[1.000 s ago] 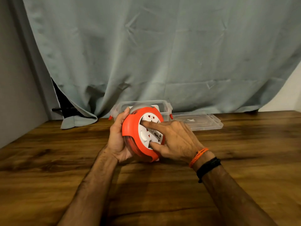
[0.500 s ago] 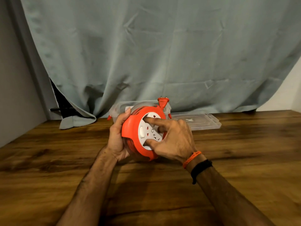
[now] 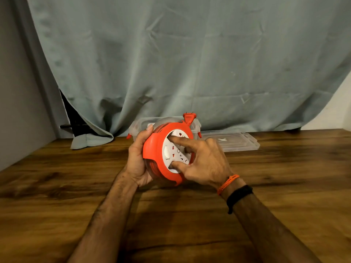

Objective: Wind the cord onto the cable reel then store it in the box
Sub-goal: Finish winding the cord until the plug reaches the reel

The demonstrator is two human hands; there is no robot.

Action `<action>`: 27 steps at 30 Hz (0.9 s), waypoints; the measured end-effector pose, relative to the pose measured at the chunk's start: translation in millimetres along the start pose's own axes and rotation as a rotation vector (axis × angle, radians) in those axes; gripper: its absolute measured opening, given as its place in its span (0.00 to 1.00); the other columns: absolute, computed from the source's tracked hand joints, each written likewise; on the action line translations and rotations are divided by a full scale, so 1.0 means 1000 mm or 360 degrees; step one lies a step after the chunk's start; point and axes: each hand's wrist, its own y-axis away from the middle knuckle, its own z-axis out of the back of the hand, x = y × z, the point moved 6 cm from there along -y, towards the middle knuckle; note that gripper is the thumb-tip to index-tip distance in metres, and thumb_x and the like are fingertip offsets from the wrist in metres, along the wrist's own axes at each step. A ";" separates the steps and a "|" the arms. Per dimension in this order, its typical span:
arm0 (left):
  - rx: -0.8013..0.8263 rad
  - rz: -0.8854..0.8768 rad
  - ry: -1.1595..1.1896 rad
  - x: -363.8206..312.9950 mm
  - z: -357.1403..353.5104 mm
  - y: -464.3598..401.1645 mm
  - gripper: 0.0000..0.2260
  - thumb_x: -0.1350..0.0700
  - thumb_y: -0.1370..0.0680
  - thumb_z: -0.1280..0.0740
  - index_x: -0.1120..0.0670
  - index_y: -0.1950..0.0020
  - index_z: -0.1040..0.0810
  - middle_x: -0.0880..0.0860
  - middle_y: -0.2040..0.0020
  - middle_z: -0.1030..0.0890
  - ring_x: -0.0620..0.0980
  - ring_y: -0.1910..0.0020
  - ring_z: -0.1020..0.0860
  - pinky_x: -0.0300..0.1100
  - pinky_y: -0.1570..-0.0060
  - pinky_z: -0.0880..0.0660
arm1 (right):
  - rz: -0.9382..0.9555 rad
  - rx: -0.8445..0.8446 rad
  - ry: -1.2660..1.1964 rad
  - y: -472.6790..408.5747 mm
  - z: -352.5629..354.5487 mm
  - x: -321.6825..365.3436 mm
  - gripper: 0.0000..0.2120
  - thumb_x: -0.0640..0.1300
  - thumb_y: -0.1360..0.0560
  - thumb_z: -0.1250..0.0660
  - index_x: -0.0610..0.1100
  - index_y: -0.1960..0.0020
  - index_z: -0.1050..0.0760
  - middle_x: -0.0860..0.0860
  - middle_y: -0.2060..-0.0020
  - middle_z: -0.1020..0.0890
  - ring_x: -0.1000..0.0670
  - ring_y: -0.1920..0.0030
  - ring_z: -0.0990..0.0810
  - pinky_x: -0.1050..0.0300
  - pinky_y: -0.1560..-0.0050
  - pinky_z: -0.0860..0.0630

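While the round orange plastic cable reel (image 3: 160,154) is held on edge just above the dark wooden table (image 3: 57,196), the left hand (image 3: 137,160) cups its rim from the left, thumb and fingers curled round the edge in a firm grasp. Coils of orange cord (image 3: 152,166) show through the reel's clear side below that hand, and no loose cord lies on the table, so the winding looks all but done. On the white socket face (image 3: 175,150) in the middle, the right hand (image 3: 201,160) presses its forefinger near the top and its thumb near the bottom; these two are spread and bearing on the disc, as if to turn it, though whether the other fingers touch it is hard to tell at this angle. At the reel's upper right the orange two-pin plug (image 3: 189,118) stands up from the rim, so only the last bit of cord remains out. Behind the reel sits the clear plastic storage box (image 3: 138,124), open, with its clear lid (image 3: 239,142) lying flat to the right. Storing the reel and perhaps closing the lid are not yet done.
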 end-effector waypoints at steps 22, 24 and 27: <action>0.0152 0.0150 0.0223 0.014 0.001 -0.002 0.36 0.34 0.23 0.43 0.60 0.26 0.30 0.68 0.28 0.30 0.68 0.28 0.32 0.69 0.29 0.41 | -0.0152 -0.0371 -0.0595 -0.002 0.018 -0.042 0.26 0.64 0.34 0.27 0.55 0.38 0.19 0.61 0.68 0.16 0.61 0.72 0.20 0.67 0.69 0.25; 0.0154 0.0176 0.0215 0.016 0.002 -0.003 0.36 0.33 0.23 0.43 0.59 0.25 0.31 0.67 0.27 0.30 0.68 0.28 0.33 0.70 0.29 0.42 | -0.0249 -0.0580 -0.0489 0.000 0.026 -0.049 0.21 0.62 0.31 0.28 0.52 0.43 0.17 0.60 0.69 0.18 0.60 0.71 0.20 0.62 0.67 0.21; 0.0176 0.0202 0.0245 0.020 0.003 -0.003 0.38 0.32 0.24 0.43 0.57 0.23 0.34 0.66 0.25 0.34 0.69 0.26 0.37 0.74 0.29 0.48 | -0.0442 -0.0541 -0.0402 -0.002 0.022 -0.060 0.21 0.60 0.29 0.29 0.49 0.41 0.19 0.53 0.54 0.15 0.54 0.56 0.17 0.47 0.54 0.18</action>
